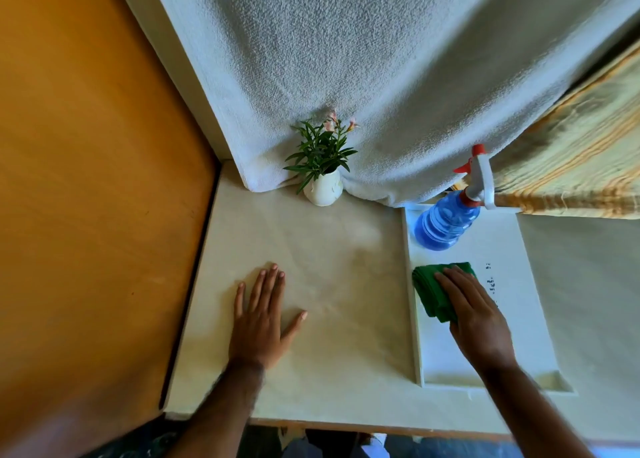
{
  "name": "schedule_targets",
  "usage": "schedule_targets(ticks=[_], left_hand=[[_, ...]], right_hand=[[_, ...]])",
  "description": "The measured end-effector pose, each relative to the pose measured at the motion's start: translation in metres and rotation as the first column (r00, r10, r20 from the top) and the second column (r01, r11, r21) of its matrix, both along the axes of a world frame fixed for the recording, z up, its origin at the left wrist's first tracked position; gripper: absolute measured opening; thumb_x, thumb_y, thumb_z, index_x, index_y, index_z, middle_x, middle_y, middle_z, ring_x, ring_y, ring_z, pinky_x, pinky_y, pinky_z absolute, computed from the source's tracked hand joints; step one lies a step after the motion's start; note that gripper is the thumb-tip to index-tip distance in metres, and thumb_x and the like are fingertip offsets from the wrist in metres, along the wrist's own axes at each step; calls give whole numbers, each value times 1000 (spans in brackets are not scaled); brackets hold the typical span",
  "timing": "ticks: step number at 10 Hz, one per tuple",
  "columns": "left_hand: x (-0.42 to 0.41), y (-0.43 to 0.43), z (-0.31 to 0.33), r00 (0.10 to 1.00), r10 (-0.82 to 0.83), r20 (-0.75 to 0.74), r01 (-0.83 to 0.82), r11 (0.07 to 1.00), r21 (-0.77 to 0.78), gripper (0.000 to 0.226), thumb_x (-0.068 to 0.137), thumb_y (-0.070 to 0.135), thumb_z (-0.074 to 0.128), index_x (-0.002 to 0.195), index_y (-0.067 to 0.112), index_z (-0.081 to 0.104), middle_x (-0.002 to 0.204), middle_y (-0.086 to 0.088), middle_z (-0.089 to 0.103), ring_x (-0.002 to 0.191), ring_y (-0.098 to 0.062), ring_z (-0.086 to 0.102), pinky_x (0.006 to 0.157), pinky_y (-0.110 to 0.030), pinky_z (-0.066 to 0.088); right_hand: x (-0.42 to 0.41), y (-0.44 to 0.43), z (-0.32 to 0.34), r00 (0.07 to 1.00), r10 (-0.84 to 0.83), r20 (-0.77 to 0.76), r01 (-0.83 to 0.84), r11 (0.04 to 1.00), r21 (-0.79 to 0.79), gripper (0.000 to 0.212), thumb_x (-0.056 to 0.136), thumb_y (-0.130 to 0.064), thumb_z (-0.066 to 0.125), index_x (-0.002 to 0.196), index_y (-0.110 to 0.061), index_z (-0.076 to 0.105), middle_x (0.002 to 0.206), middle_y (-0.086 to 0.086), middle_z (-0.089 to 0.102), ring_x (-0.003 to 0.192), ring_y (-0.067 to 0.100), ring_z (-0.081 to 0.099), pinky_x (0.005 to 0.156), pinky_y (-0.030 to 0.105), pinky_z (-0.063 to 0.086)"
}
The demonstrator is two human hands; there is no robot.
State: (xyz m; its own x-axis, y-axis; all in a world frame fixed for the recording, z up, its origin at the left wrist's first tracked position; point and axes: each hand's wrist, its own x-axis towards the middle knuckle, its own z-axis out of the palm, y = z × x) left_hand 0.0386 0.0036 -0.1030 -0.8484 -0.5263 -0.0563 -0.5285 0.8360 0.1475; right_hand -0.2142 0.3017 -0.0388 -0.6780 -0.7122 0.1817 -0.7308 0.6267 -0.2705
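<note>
My right hand point(476, 314) lies on a folded green cloth point(433, 293) that sits on a white tray point(512, 250) at the right of the pale table point(339, 284). Its fingers stretch over the cloth and the thumb curls at the cloth's near edge. My left hand point(261, 314) rests flat on the table with fingers straight and spread, holding nothing. A blue spray bottle point(450, 220) with a white and red trigger head stands at the tray's far end, beyond the cloth.
A small white pot with a green plant point(323, 167) stands at the back of the table against a hanging white towel point(363, 59). An orange wall point(86, 180) borders the table on the left. Striped yellow fabric point(571, 167) hangs at the back right.
</note>
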Motion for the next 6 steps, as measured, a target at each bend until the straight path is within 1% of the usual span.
schedule_targets(ticks=[1,2,3,4,5,6], left_hand=[[0,0,1,1000,-1,11,1,1000,7,91,99,75,35,167,16,25,177,-6,25,163,-26,25,128,-62,28],[1,0,-2,1000,4,9,-4,1000,-6,91,100,76,29,167,16,25,177,-6,25,163,-26,25,129,-61,26],[0,0,-4,1000,-11,19,12,1000,-5,91,100,76,29,167,15,26,176,-7,26,163,-26,24,129,-62,25],[2,3,-1,1000,-11,26,11,1000,-7,90,100,74,30,165,12,31,174,-9,30,161,-29,29,128,-62,28],[2,5,9,998,-21,51,20,999,34,94,101,76,16,161,8,40,169,-14,38,155,-34,40,124,-64,34],[-4,8,24,999,-11,45,9,999,33,103,99,79,5,158,4,44,167,-19,41,150,-40,47,120,-68,39]], right_hand=[[4,12,-11,996,-66,57,61,994,87,83,58,25,74,135,-2,61,142,20,59,132,38,55,107,52,49],[8,20,-23,989,-31,147,5,984,176,83,78,1,76,152,-6,39,160,17,36,149,33,33,120,51,34],[11,27,-28,989,22,145,-59,965,255,84,95,-42,56,160,-8,16,168,11,10,157,25,7,127,45,13],[14,29,-20,987,45,152,-94,938,334,90,96,-66,31,160,-7,8,168,10,3,157,22,-1,128,44,11],[15,22,-5,972,14,235,-101,928,359,96,93,-77,18,160,-10,1,169,9,-4,156,20,-8,128,42,7],[21,8,19,979,43,198,-102,949,299,97,94,-78,18,161,-8,6,169,10,0,157,21,-4,128,43,11]])
